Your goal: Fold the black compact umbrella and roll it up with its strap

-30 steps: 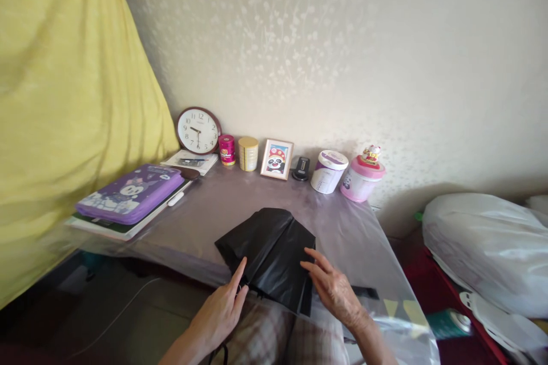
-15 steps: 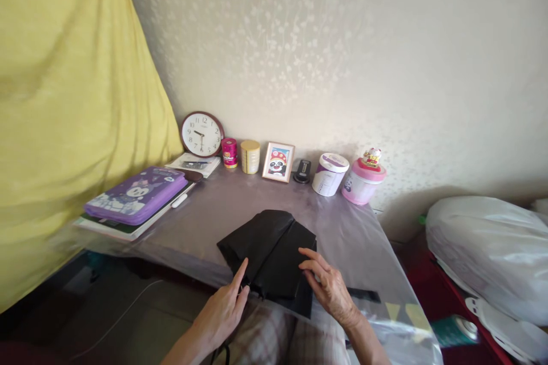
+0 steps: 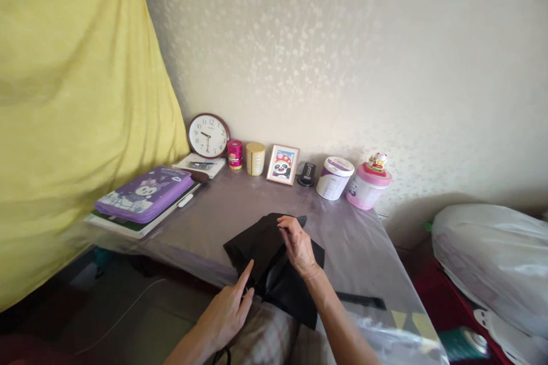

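A black folding umbrella (image 3: 252,239), its cloth gathered in loose panels, lies over the front edge of the table. My left hand (image 3: 229,308) grips its lower end, index finger stretched along the cloth and thumb close by; the other fingers are hidden below. A dark cord loop hangs under that hand. My right hand (image 3: 298,245) is closed in a pinch on a fold of the cloth, lifted above the umbrella's middle. Another panel spreads flat to the right, under my right wrist. A black strip (image 3: 362,300) lies on the table right of my right forearm.
Along the wall stand a clock (image 3: 209,136), a pink can (image 3: 234,155), a yellow-lidded jar (image 3: 256,159), a picture frame (image 3: 283,165) and two tubs (image 3: 334,179). A purple case (image 3: 143,194) rests on books at left. A white bag (image 3: 488,256) bulges beyond the right edge.
My right hand has moved left and up from the umbrella's right side, turning a panel of cloth over. My left hand stays at the lower end. The view has shifted slightly.
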{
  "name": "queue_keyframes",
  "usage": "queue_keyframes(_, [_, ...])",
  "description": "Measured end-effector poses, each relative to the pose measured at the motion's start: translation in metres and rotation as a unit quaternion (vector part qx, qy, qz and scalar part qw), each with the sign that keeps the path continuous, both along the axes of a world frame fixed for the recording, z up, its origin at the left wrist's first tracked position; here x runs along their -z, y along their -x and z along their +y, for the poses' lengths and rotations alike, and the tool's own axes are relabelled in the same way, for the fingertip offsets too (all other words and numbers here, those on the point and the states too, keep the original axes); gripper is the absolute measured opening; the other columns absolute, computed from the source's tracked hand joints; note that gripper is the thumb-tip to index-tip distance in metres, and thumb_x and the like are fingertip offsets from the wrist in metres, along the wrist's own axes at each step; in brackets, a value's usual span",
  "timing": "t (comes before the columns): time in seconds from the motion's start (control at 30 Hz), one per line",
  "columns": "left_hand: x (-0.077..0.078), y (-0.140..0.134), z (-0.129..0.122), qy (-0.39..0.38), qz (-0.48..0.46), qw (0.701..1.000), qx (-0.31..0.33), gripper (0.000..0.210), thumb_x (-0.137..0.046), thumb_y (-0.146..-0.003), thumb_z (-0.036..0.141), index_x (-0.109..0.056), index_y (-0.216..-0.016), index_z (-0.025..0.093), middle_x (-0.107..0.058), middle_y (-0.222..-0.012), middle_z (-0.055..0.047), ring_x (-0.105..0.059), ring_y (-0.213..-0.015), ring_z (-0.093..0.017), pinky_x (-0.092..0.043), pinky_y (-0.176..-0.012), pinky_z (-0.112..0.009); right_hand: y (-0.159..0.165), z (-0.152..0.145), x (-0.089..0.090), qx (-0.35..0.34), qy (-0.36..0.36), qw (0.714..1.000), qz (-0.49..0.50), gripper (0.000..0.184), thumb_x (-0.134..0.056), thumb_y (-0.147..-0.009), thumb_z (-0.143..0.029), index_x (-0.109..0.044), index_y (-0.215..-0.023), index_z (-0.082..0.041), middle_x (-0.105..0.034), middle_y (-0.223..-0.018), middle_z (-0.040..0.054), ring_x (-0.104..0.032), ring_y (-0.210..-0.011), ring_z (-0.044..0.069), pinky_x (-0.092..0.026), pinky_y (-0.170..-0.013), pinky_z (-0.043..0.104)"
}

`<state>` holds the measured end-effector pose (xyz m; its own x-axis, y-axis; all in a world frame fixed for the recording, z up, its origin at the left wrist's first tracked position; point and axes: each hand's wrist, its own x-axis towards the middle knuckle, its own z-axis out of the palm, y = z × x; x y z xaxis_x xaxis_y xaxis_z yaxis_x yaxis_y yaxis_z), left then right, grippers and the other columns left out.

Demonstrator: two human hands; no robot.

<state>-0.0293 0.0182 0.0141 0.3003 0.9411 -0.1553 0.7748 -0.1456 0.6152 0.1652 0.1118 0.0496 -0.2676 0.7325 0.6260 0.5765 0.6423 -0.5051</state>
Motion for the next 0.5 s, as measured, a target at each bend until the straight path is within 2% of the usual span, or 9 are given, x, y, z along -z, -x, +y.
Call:
queue_keyframes(0.2, [0.010,-0.003,-0.002,-0.002,0.018,1.000,0.010,0.059,-0.027,-0.091,0.034,-0.005,-0.143,0.017,-0.067,-0.089,-0.009,-0.063,-0.080,-0.020,-0.042,-0.071,-0.026,0.021,0.010,0.011,0.000,0.016,1.000,-0.026,0.019,-0.033,-0.090,-0.016,-0.050,-0.099,-0.020,-0.056,-0.108,0.0075,-0.055,-0.100,0.015,-0.044,-0.086,0.027])
queue_keyframes(0.33, [0.018,-0.002,-0.002,-0.009,0.023,1.000,0.017,0.064,-0.034,-0.089,0.033,-0.003,-0.143,0.019,-0.067,-0.094,-0.008,-0.063,-0.083,-0.019,-0.043,-0.074,-0.026,0.031,0.014,0.020,0.007,0.016,0.999,-0.048,0.029,-0.034,-0.082,-0.006,-0.051,-0.101,-0.019,-0.056,-0.109,0.0080,-0.053,-0.104,0.016,-0.044,-0.087,0.026])
queue_keyframes(0.5, [0.025,-0.001,-0.002,-0.012,0.005,1.000,0.016,0.063,-0.033,-0.089,0.031,-0.005,-0.143,0.018,-0.061,-0.114,-0.011,-0.060,-0.098,-0.020,-0.043,-0.082,-0.028,0.040,0.020,0.030,0.029,0.030,0.996,-0.080,0.035,-0.034,-0.078,-0.001,-0.051,-0.101,-0.019,-0.056,-0.111,0.0072,-0.053,-0.103,0.015,-0.045,-0.085,0.024])
